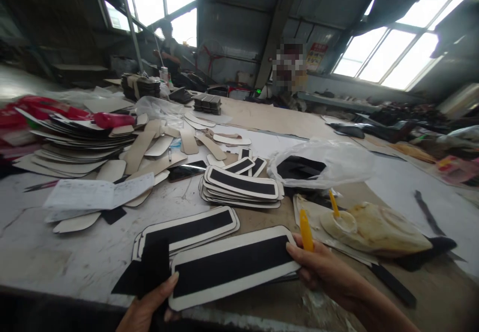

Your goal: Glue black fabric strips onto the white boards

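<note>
A long white panel with rounded corners and a black strip along its middle (232, 264) is held level near the table's front edge. My left hand (151, 302) grips its left end, the thumb on top; black pieces (155, 264) stand at that hand, whether held I cannot tell. On the right end my right hand (318, 259) is closed, with a yellow stick-like tool (307, 230) poking up from its fingers. Just behind lie similar panels (202, 227), and a taller stack of them (241, 182) sits farther back.
A glue-crusted container (389, 227) with another yellow stick (334, 203) stands to the right. Behind it is a clear plastic bag (337, 165) with black pieces. Left are paper sheets (84, 195), a phone (187, 171) and stacked boards (75, 145). Two people are across the room.
</note>
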The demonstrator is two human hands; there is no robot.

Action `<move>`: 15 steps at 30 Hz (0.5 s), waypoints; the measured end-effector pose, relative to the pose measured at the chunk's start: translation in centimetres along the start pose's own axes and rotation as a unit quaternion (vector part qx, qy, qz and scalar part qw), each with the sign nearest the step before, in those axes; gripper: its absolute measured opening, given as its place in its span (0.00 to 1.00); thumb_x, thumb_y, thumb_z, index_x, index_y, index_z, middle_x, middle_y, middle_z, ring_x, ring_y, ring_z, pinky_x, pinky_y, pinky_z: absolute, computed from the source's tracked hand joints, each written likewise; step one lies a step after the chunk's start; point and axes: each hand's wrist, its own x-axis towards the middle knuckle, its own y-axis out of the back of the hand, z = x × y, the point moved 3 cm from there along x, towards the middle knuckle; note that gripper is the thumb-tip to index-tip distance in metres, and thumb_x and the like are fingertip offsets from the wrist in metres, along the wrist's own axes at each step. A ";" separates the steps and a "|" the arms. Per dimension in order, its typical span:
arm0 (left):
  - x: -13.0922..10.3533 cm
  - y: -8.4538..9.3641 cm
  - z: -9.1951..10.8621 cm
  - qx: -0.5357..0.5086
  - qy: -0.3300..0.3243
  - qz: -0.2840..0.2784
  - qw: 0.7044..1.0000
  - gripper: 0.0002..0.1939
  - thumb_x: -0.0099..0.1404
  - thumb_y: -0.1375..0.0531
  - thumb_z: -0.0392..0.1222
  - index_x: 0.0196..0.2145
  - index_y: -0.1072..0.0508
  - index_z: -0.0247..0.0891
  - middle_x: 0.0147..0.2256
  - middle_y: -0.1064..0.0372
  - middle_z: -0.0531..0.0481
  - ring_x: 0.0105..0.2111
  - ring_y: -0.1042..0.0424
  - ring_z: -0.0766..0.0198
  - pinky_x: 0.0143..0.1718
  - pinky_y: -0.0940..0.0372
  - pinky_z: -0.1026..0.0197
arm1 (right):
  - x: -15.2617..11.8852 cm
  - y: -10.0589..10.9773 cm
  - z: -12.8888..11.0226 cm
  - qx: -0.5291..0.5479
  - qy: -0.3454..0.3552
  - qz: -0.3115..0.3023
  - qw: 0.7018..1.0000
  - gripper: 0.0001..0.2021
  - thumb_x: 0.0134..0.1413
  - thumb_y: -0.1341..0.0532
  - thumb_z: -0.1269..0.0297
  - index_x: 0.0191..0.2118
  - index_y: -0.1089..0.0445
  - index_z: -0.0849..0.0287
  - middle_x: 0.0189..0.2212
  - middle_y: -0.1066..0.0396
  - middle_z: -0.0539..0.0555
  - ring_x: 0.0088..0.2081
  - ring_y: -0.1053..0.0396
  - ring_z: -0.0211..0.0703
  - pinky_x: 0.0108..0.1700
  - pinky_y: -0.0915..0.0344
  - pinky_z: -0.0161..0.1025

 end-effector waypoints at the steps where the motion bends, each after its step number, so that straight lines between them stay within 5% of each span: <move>1: 0.0 0.1 0.0 -0.016 0.004 0.001 1.000 0.12 0.42 0.31 0.45 0.20 0.27 0.34 0.09 0.42 0.56 0.13 0.43 0.71 0.16 0.44 0.67 | 0.1 -0.1 0.0 0.007 -0.005 -0.005 1.000 0.19 0.45 0.39 0.47 0.28 0.44 0.57 0.16 0.52 0.40 0.16 0.57 0.27 0.17 0.59 0.27; 9: 0.1 2.4 1.4 -0.024 -0.028 -0.016 0.999 0.16 0.51 0.37 0.51 0.20 0.27 0.33 0.15 0.38 0.54 0.17 0.43 0.73 0.19 0.44 0.69 | 3.1 -1.8 -0.4 -0.093 -0.052 0.020 0.994 0.22 0.44 0.42 0.41 0.27 0.46 0.56 0.13 0.50 0.41 0.16 0.56 0.29 0.18 0.58 0.28; 15: 0.4 4.9 3.2 0.026 -0.076 0.016 0.997 0.15 0.48 0.34 0.46 0.15 0.32 0.35 0.13 0.43 0.58 0.15 0.46 0.74 0.17 0.47 0.70 | 6.3 -4.8 -3.0 -0.134 -0.032 0.009 0.990 0.21 0.45 0.43 0.42 0.26 0.46 0.56 0.12 0.49 0.40 0.14 0.55 0.28 0.17 0.56 0.28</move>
